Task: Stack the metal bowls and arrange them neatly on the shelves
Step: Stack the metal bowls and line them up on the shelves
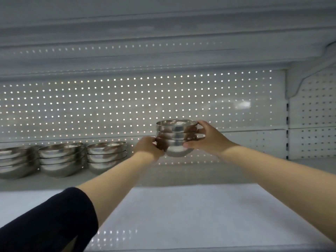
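A small stack of shiny metal bowls [176,137] hangs in the air above the white shelf [163,175], right of centre. My left hand [148,147] grips its lower left side and my right hand [205,136] clasps its right side. Three more stacks of metal bowls stand in a row on the same shelf to the left: one at the far left edge [17,161], a middle one [61,159], and one closest to my hands [107,157]. The held stack is apart from them, with a gap of shelf between.
A white perforated back panel [127,106] closes the shelf behind. Another shelf [163,57] runs overhead. A slotted upright [287,131] and bracket stand at the right. A lower white shelf [181,215] lies under my arms.
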